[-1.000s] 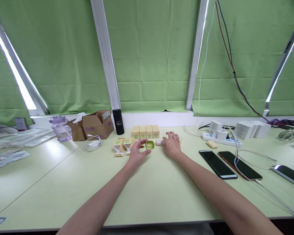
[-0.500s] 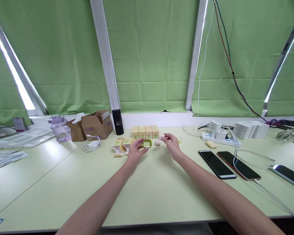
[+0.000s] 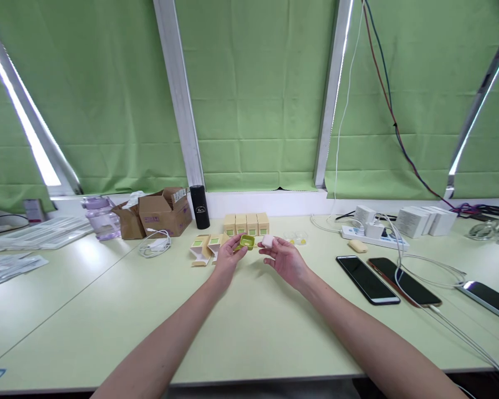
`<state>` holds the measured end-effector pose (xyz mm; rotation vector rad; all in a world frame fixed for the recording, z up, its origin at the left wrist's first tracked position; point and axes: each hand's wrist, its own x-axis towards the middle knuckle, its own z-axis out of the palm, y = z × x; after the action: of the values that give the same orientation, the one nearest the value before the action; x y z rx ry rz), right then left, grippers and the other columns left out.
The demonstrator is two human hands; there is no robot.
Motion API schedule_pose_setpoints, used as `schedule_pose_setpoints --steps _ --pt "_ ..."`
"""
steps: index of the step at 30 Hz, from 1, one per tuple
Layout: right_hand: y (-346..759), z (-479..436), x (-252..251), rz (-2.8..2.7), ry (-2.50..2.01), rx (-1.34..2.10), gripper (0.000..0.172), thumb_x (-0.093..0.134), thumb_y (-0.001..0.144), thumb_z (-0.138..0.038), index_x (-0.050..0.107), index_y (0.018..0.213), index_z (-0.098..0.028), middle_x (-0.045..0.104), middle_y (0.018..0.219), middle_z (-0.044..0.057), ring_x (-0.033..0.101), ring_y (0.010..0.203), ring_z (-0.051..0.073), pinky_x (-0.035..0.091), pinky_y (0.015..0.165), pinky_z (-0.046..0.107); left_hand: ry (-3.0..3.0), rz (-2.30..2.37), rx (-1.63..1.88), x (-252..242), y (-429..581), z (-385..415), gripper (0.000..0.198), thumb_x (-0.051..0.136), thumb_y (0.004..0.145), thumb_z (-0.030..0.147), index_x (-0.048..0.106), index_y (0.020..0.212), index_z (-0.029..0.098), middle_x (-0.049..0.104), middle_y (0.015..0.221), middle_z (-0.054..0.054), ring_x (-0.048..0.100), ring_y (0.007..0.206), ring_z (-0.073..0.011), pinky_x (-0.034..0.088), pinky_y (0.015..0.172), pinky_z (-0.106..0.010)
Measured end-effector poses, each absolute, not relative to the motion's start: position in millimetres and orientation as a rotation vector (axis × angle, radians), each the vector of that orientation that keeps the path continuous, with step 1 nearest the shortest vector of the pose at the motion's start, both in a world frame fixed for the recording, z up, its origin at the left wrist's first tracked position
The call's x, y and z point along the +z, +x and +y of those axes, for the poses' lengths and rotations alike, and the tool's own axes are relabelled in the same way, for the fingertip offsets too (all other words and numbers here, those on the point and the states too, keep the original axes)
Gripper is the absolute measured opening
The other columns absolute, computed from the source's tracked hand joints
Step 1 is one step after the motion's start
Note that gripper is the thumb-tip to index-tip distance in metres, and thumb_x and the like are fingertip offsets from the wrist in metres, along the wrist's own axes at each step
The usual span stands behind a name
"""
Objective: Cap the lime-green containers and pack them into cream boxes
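Note:
My left hand (image 3: 228, 257) grips a small green square container (image 3: 247, 242) by its left side, its open top facing me. Just to the right, my right hand (image 3: 286, 261) holds a small whitish-pink block (image 3: 268, 241) between thumb and fingers. The block and the container are close but apart. Opened cream cartons (image 3: 200, 249) lie left of my left hand. Behind the hands stands a row of several small tan boxes (image 3: 247, 224). A clear plastic piece with yellow spots (image 3: 299, 238) lies beyond my right hand.
Phones (image 3: 368, 279) and a power strip (image 3: 374, 237) with white cables lie to the right, near white boxes (image 3: 413, 220). Back left are a black cylinder (image 3: 199, 208), a cardboard box (image 3: 162, 213), a coiled cable (image 3: 156, 245) and a purple bottle (image 3: 102, 219).
My right hand has moved slightly left and turned, its palm side now showing more. A pinkish block now sits in its fingers nearer the green container, which has shifted slightly left and up.

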<state>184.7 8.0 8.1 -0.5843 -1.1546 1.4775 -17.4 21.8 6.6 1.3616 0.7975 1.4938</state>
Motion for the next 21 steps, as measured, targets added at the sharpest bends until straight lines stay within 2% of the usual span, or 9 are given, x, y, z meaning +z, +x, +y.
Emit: schedule_pose_setpoints --steps 6,11,17,21 --pt "179 -5 13 -1.075 -0.520 1.544 0.043 0.087 0.072 -0.045 0.066 0.104 -0.026 0.076 0.102 0.006 0.070 0.093 0.023 0.054 0.071 0.032 1.308 0.729 1.491 7 -19 20 0.058 0.089 0.071 0.042 0.073 0.122 0.018 0.075 0.121 -0.013 0.065 0.118 -0.0286 0.046 0.104 -0.041" --pt "177 -11 18 -1.027 -0.485 1.536 0.043 0.094 0.065 -0.041 0.072 0.099 -0.027 0.071 0.097 0.001 0.066 0.086 0.018 0.054 0.068 0.030 1.268 0.694 1.488 8 -18 19 0.053 0.087 0.072 0.042 0.074 0.118 0.019 0.076 0.114 -0.011 0.066 0.112 -0.0272 0.045 0.098 -0.038" --pt "177 -2 11 -1.042 -0.559 1.410 0.045 0.094 0.056 -0.029 0.072 0.095 -0.022 0.070 0.092 0.002 0.069 0.088 0.020 0.060 0.082 0.039 1.248 0.684 1.479 7 -18 16 0.059 0.087 0.073 0.041 0.067 0.124 0.020 0.077 0.106 -0.008 0.069 0.101 -0.0245 0.045 0.095 -0.037" --pt "178 9 1 -1.073 -0.738 1.264 0.051 0.092 0.051 -0.026 0.071 0.098 -0.019 0.071 0.093 0.003 0.070 0.083 0.022 0.058 0.068 0.033 1.249 0.703 1.481 7 -17 16 0.055 0.088 0.073 0.041 0.063 0.117 0.020 0.078 0.102 -0.007 0.071 0.096 -0.0231 0.045 0.094 -0.037"
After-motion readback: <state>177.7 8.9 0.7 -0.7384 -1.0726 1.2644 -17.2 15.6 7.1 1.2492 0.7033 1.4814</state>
